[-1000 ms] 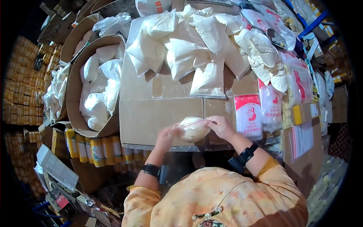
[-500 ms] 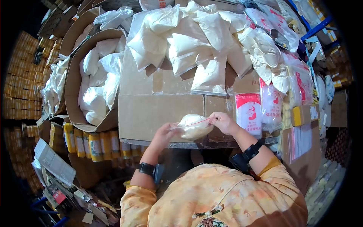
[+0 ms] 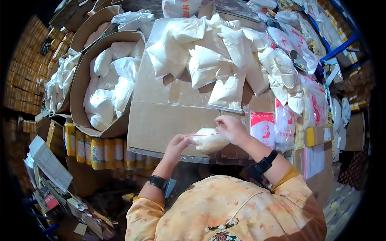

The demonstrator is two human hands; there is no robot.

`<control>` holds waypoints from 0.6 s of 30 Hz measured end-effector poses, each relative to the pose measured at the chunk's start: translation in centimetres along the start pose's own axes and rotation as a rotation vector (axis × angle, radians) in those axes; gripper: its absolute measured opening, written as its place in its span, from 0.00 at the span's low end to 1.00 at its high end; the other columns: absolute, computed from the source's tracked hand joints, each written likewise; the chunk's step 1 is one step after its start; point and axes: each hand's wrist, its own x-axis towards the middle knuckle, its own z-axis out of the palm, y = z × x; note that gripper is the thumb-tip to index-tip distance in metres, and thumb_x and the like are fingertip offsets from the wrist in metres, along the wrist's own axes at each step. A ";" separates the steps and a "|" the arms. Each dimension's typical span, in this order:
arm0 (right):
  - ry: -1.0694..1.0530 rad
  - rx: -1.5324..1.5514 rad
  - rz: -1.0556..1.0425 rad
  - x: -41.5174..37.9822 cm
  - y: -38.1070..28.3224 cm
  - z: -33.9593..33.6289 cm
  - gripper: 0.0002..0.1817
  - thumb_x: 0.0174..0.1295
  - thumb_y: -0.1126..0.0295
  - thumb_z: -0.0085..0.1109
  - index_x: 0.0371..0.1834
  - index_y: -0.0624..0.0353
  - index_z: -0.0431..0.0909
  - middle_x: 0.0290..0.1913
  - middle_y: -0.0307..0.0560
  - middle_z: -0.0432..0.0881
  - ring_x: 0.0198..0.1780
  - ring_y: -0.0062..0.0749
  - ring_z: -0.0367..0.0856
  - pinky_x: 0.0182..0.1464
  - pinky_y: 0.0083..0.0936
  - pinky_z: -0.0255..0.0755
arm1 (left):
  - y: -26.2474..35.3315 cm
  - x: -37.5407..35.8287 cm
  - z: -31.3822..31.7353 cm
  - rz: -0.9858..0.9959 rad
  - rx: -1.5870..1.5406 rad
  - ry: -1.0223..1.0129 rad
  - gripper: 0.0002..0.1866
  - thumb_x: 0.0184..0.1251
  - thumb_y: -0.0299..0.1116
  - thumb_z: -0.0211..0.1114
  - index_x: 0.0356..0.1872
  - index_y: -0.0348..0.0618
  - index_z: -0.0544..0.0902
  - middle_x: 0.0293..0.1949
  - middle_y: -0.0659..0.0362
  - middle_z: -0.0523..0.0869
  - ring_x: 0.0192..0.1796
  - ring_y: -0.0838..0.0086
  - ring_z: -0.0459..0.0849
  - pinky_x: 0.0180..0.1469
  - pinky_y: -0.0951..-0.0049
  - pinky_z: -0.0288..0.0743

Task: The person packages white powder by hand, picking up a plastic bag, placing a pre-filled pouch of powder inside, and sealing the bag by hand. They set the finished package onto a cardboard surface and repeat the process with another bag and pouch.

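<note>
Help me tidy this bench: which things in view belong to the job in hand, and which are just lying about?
Likely part of the job:
bag with red stripe, pinched by the left hand
filled bags
red-printed packs

Apparently lying about:
papers, lower left
yellow-wrapped bundles

Premises are presenting as a packing storeroom: filled bags (image 3: 208, 64) are lying beyond the right hand (image 3: 234, 130), printed packets (image 3: 263, 134) near it; left of the left hand (image 3: 175, 147), a carton (image 3: 77, 96) is holding more bags (image 3: 100, 101) and, farther out, orange-yellow packages (image 3: 24, 72) are standing stacked.
</note>
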 end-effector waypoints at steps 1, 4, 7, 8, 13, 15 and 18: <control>-0.052 -0.073 -0.062 0.6 -0.6 0.7 0.16 0.53 0.61 0.57 0.43 0.57 0.74 0.42 0.53 0.79 0.46 0.46 0.77 0.46 0.33 0.70 | -0.3 0.3 -0.3 0.030 0.027 -0.017 0.04 0.65 0.29 0.55 0.34 0.40 0.74 0.36 0.59 0.82 0.43 0.77 0.77 0.50 0.75 0.68; -0.257 -0.190 -0.129 2.3 -2.3 2.6 0.19 0.53 0.58 0.58 0.44 0.57 0.75 0.43 0.53 0.79 0.45 0.46 0.77 0.46 0.36 0.71 | -0.2 0.4 -0.5 0.109 0.065 -0.077 0.04 0.65 0.29 0.55 0.34 0.40 0.74 0.36 0.60 0.82 0.41 0.78 0.77 0.48 0.77 0.69; -0.464 -0.273 -0.056 3.7 -3.7 4.0 0.18 0.53 0.56 0.58 0.41 0.57 0.77 0.39 0.53 0.80 0.41 0.46 0.78 0.43 0.37 0.71 | -0.3 0.7 -0.7 0.146 0.070 -0.103 0.04 0.65 0.29 0.55 0.34 0.39 0.74 0.35 0.60 0.82 0.40 0.79 0.78 0.47 0.78 0.69; -0.530 -0.303 -0.018 4.0 -4.0 4.4 0.17 0.54 0.56 0.57 0.39 0.56 0.78 0.37 0.53 0.81 0.40 0.46 0.79 0.42 0.37 0.71 | -0.5 0.9 -0.8 0.151 0.069 -0.103 0.04 0.65 0.29 0.56 0.34 0.39 0.74 0.35 0.60 0.82 0.39 0.79 0.78 0.46 0.78 0.69; -0.496 -0.271 0.011 4.6 -4.2 5.5 0.14 0.53 0.58 0.56 0.34 0.56 0.79 0.33 0.52 0.81 0.37 0.46 0.79 0.39 0.36 0.72 | -0.4 1.1 -0.8 0.161 0.092 -0.126 0.04 0.65 0.29 0.56 0.35 0.38 0.74 0.34 0.61 0.81 0.39 0.80 0.77 0.44 0.80 0.70; -0.499 -0.273 0.015 4.9 -3.8 5.9 0.14 0.52 0.58 0.56 0.33 0.56 0.79 0.32 0.51 0.81 0.36 0.46 0.79 0.38 0.36 0.72 | 0.0 1.0 -0.7 0.152 0.100 -0.128 0.05 0.65 0.29 0.57 0.35 0.39 0.75 0.34 0.62 0.80 0.39 0.81 0.77 0.44 0.80 0.70; -0.490 -0.295 0.004 5.1 -4.2 6.0 0.13 0.52 0.59 0.57 0.32 0.57 0.79 0.31 0.52 0.81 0.35 0.46 0.79 0.37 0.35 0.72 | 0.2 1.0 -0.7 0.144 0.117 -0.133 0.05 0.64 0.30 0.58 0.34 0.39 0.75 0.34 0.63 0.79 0.39 0.82 0.75 0.44 0.81 0.68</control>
